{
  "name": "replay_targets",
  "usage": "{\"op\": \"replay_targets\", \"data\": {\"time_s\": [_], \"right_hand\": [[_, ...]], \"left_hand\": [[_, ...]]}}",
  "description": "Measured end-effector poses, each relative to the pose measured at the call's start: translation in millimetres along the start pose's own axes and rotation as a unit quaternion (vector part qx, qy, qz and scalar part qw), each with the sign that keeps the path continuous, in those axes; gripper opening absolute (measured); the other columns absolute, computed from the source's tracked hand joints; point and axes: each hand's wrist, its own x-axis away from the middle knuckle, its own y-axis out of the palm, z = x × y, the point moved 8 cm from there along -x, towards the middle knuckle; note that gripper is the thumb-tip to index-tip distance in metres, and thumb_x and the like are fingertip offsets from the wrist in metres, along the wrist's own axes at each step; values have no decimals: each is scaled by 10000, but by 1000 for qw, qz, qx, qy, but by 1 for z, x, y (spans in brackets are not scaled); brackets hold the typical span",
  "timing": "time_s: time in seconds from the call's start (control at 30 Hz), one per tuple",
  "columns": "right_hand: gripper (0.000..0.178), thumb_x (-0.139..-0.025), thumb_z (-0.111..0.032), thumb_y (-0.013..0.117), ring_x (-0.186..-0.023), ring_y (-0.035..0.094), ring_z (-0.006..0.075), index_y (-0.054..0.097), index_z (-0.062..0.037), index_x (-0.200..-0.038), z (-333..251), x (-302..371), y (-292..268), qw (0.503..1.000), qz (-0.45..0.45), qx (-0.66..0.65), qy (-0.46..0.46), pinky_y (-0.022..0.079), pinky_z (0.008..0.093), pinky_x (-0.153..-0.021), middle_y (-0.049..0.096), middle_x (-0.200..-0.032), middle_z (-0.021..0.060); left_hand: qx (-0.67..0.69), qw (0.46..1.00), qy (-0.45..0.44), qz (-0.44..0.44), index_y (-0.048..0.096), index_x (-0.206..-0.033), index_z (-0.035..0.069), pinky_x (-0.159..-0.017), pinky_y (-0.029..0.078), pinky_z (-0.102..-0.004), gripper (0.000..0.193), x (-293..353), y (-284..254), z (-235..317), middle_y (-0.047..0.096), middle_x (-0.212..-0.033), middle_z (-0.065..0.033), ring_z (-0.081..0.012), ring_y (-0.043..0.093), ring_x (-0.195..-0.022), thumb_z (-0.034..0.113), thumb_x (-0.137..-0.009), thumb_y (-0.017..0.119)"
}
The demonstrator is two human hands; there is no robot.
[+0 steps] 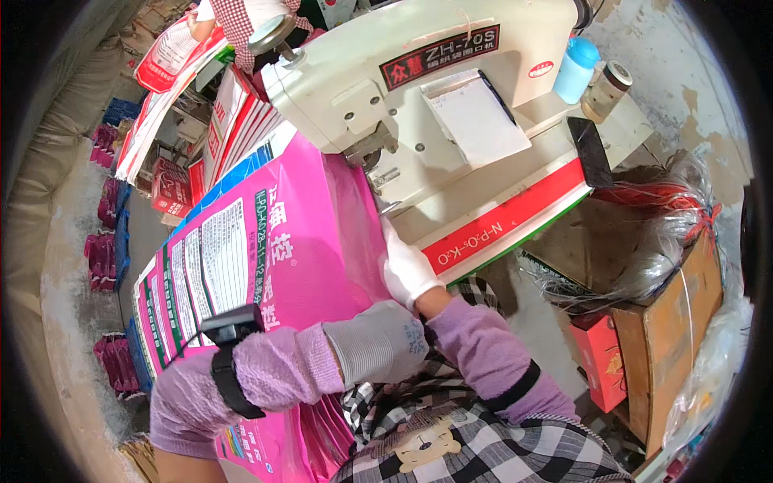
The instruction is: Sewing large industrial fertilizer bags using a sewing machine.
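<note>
A large pink printed woven bag [310, 217] lies over a stack of pink bags, its right edge running under the head of a cream sewing machine [330, 97]. At that edge, just below the machine's needle area [378, 165], my right hand [407, 270] in a white glove pinches the bag, fingers pointing up toward the machine. Closer to my body, my left hand [378, 342] in a grey glove is curled over the same edge; its fingertips are mostly hidden. Purple sleeves cover both forearms, and a small black device [232, 324] is strapped on the left one.
On the machine's bed lie a white notepad [475, 117] with a pen and a black phone [590, 153]. Behind them stand a blue bottle [576, 68] and a glass jar [605, 92]. A cardboard box [672, 338] is at right. Another person's arm [201, 24] shows at far left.
</note>
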Motion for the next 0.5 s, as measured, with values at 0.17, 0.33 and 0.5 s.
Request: {"op": "replay_targets", "data": {"time_s": [0.17,0.33,0.5], "right_hand": [[717,-881,-126,475,-751,697,355,162,-29,-1520,-22,43,-3,985,-38,168,-24,541,483,-672,689,-800,221],[595,-878,-110,486,-738,710,276,354,-29,-1453,-23,-22,-24,977,74,197,-44,558,423,-633,718,-825,135],[254,-870,-160,541,-731,704,289,711,-101,-1049,-18,-106,39,952,-39,301,30,550,420,-626,716,-803,106]], "left_hand": [[-159,964,-22,213,710,-783,102,-699,536,-413,115,61,-27,-84,658,-718,-87,-296,678,-818,186,-705,709],[-78,989,-116,49,717,-763,134,-658,529,-381,59,121,-89,-122,648,-675,-79,-263,678,-705,183,-729,716],[-135,989,-24,62,697,-939,96,-750,513,-305,150,10,43,20,653,-871,-40,-171,634,-903,138,-882,565]]}}
